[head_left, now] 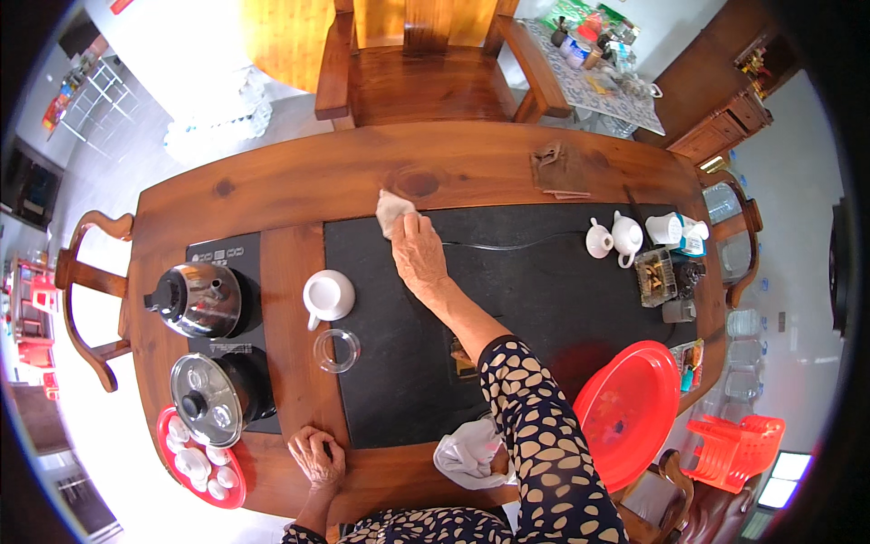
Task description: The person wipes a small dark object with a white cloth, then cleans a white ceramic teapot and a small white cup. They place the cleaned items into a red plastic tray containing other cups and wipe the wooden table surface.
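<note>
My right hand (420, 254) reaches across the dark stone inlay (544, 299) of a wooden tea table (299, 168). Its fingers are closed on a small pale cloth (393, 212), which lies against the inlay's far edge and the wood beyond. My left hand (318, 456) rests on the wood near the front edge, fingers loosely bent and apart, holding nothing. A white cup with a handle (328, 296) and a clear glass lid or dish (337, 351) stand between that hand and the far side. A crumpled whitish cloth (468, 453) lies near my right forearm.
At left sit a steel kettle (201, 299), a glass-lidded pot (207, 399) and a red tray (237, 485) of white cups. Small white teapots (626, 236) and a clear box (654, 277) stand at right, near a red basin (632, 412). A brown cloth (559, 170) lies far right.
</note>
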The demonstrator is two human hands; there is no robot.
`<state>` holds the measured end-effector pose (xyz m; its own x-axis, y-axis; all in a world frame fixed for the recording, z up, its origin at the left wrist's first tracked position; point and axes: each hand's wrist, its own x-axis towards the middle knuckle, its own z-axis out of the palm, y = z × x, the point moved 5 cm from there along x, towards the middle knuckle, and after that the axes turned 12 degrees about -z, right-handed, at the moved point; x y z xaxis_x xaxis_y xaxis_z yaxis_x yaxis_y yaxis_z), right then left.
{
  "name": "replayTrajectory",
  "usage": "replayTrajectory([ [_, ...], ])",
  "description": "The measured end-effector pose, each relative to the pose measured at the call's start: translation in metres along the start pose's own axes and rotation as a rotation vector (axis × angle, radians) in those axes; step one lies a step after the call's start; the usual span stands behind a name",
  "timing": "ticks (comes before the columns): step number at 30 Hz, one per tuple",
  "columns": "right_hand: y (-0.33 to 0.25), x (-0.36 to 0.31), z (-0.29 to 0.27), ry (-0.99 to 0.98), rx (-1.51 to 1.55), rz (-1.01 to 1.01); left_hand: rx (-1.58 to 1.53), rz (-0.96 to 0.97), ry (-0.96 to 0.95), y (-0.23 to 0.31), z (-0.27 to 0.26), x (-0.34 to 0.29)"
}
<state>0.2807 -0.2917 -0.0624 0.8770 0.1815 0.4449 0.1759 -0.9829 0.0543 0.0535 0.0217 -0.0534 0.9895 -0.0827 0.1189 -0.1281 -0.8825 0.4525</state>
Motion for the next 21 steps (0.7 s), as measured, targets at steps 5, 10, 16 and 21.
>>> replayTrajectory([
  [5, 0.071, -0.031, -0.016, -0.095, -0.095, 0.071, 0.010, -0.017, -0.008, -0.006, 0.003, -0.003],
  [10, 0.129, -0.066, -0.028, -0.105, -0.119, 0.227, 0.033, 0.003, 0.002, -0.002, 0.001, 0.000],
  [16, 0.166, -0.116, -0.041, -0.076, -0.246, 0.498, 0.015, 0.008, 0.010, -0.006, 0.002, -0.002],
  [21, 0.162, -0.150, -0.045, -0.362, -0.143, 0.698, -0.004, -0.002, 0.020, -0.001, 0.001, -0.001],
])
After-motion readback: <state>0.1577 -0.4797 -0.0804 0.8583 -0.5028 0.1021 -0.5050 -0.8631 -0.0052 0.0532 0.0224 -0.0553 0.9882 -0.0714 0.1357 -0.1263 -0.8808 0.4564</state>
